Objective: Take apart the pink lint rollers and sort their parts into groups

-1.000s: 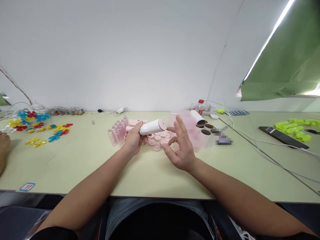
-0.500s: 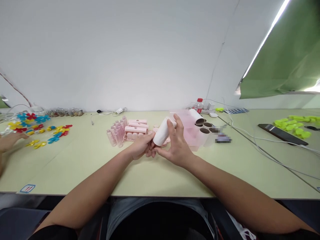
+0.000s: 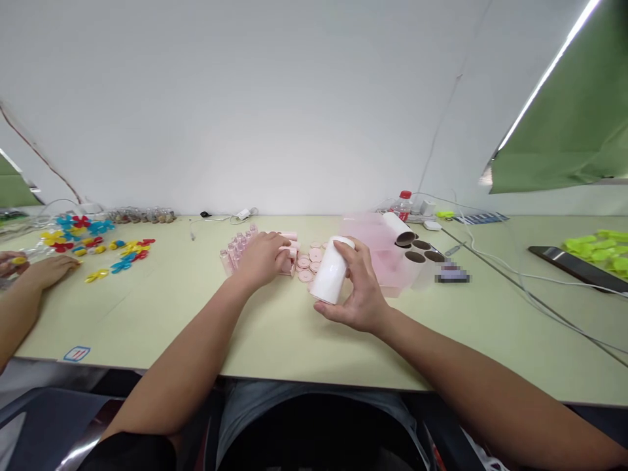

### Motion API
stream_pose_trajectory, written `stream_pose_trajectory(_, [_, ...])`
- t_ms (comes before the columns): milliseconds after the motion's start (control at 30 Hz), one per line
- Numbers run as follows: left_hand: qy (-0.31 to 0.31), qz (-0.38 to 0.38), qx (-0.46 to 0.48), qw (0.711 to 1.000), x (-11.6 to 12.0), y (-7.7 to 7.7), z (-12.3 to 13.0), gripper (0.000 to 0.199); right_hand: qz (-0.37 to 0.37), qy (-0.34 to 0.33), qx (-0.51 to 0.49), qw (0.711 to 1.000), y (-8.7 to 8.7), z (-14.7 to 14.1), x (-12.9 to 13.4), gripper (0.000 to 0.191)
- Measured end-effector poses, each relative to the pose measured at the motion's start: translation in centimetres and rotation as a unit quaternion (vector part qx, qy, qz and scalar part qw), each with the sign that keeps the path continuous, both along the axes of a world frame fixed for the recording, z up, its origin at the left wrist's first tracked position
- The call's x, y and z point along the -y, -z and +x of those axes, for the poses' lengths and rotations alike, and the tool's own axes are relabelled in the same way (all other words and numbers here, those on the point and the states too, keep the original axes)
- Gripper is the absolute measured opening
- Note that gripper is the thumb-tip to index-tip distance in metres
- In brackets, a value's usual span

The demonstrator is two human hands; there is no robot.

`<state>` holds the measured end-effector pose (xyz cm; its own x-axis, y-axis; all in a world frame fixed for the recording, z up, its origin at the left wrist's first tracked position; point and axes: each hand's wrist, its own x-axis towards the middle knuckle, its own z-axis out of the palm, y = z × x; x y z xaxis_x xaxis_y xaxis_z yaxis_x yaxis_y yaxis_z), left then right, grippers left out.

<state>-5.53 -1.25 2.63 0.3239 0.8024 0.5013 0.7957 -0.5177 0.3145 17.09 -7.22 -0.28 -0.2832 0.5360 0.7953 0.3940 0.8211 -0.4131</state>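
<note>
My right hand (image 3: 362, 291) grips a white tube (image 3: 331, 271), held tilted above the table. Its thumb is at the lower end and its fingers are at the upper end and far side. Over the pink parts, my left hand (image 3: 265, 261) has its fingers stretched and slightly bent at the pink cylinders (image 3: 288, 235); its fingertips partly cover them. Clear pink tubes (image 3: 238, 243) stand close together just left of that hand. Small round pink discs (image 3: 307, 265) lie between my two hands.
Right of the white tube are a translucent pink box (image 3: 366, 229), a lying white tube (image 3: 398, 227) and several upright dark-topped tubes (image 3: 420, 245). A red-capped bottle (image 3: 403, 206), cable (image 3: 495, 268) and phone (image 3: 579, 268) lie beyond. Another person's hand (image 3: 52, 269) is among colourful petal pieces (image 3: 125, 261).
My left hand has let go of the white tube and moved left to the pink cylinders. My right hand now holds the tube alone, more upright. The view has turned slightly left.
</note>
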Motion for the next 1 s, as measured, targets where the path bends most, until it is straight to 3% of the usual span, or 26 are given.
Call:
stream_pose_trajectory(100, [-0.044,-0.003,-0.103,0.994,-1.0,0.2,-1.0,0.03,-0.012,-0.005,-0.006,1.0,0.1,-0.1,-0.1,0.096])
stream_pose_trajectory(267, [-0.069,-0.003,-0.165,0.984,-1.4,0.0,-1.6,0.031,-0.023,-0.005,0.0,1.0,0.2,0.0,-0.2,0.097])
stream_pose_trajectory(500, [-0.069,-0.035,-0.173,0.982,-1.4,0.0,-1.3,0.031,-0.01,-0.008,0.01,1.0,0.2,0.0,-0.2,0.11])
stream_pose_trajectory(1000, [-0.077,-0.059,-0.205,0.974,-1.3,-0.6,-0.8,0.038,0.008,0.002,0.035,0.999,0.1,-0.1,0.0,0.106])
